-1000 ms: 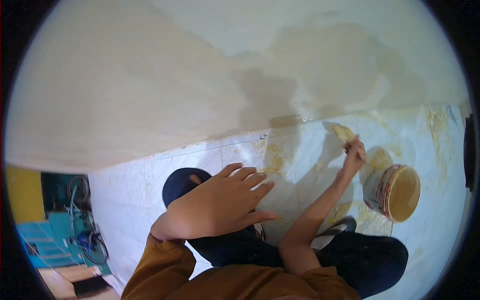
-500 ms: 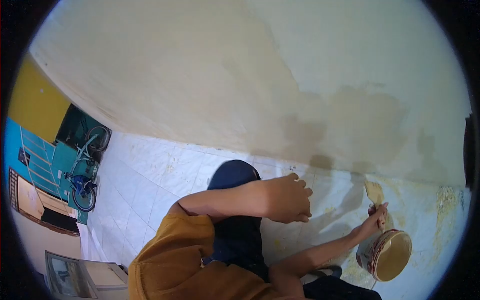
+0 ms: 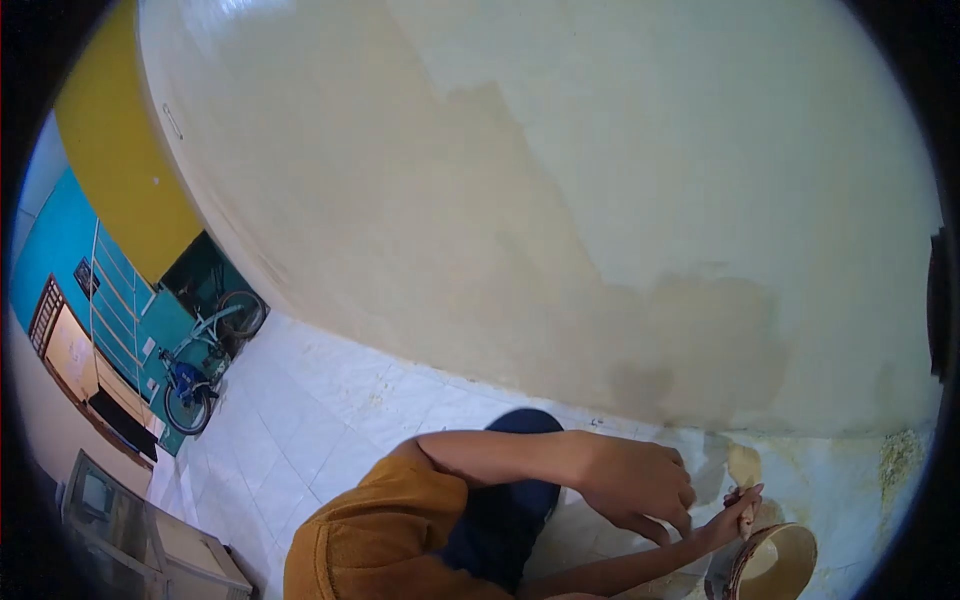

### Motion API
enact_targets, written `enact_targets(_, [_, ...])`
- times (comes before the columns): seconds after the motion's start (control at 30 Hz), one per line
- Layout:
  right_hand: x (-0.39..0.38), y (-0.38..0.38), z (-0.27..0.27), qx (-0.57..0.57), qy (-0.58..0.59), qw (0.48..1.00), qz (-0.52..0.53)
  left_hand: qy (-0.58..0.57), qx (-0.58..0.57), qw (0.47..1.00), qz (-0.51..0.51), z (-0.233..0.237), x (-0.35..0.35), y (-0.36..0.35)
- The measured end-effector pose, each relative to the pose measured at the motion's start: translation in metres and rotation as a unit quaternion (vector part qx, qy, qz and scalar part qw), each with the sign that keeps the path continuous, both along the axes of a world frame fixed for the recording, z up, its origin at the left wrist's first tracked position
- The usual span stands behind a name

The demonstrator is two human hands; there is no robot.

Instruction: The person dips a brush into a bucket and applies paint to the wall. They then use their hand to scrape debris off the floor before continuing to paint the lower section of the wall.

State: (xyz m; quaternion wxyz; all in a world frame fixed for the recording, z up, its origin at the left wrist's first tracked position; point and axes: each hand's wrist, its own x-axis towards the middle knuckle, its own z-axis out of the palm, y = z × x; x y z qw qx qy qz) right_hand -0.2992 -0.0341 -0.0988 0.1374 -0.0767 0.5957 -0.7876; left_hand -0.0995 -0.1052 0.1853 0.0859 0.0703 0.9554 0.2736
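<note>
My right hand [image 3: 738, 515] grips the handle of a flat brush [image 3: 744, 464], whose broad end is coated in cream-yellow paint and points toward the wall. Just beside that hand is a round paint bucket [image 3: 780, 566] with smeared sides and a cream inside, cut off by the lower edge. My left hand [image 3: 635, 487] hangs with loosely bent fingers apart and nothing in them, over my knee and close to my right forearm. The wall [image 3: 380, 220] has a darker beige area beside a paler one.
White floor tiles [image 3: 290, 400] carry paint spatters near the wall's base. A bicycle [image 3: 205, 345] leans at the far left by teal and yellow walls. A glass-fronted cabinet [image 3: 125, 525] stands lower left. My bent knee [image 3: 515, 500] is beside the wall.
The view has tilted up, so the hands, brush and bucket appear lower. My left hand has loosened and come nearer my right forearm. The brush remains in my right hand.
</note>
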Motion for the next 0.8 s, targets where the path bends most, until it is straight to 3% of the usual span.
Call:
enact_targets(0.1, [-0.005,-0.011,0.019,-0.011,0.019,1.000,0.003,0.109,0.105,0.988,-0.034,0.039,-0.022,0.016])
enact_targets(0.27, [-0.014,-0.018,0.046,-0.010,0.065,0.997,0.028,0.113,0.011,0.984,-0.134,0.057,-0.052,0.039])
enact_targets(0.33, [-0.021,-0.018,0.054,-0.001,0.089,0.996,0.033,0.131,-0.007,0.976,-0.175,0.048,-0.051,0.041])
enact_targets(0.4, [-0.022,-0.015,0.061,0.011,0.112,0.993,0.045,0.054,-0.058,0.978,-0.194,0.025,-0.037,0.045])
enact_targets(0.73, [-0.038,0.005,0.120,0.088,0.251,0.963,0.043,0.027,-0.135,0.989,-0.060,-0.043,0.004,0.041])
enact_targets(0.8, [-0.044,0.021,0.139,0.115,0.278,0.953,0.026,-0.093,-0.101,0.987,-0.081,-0.042,-0.002,0.041])
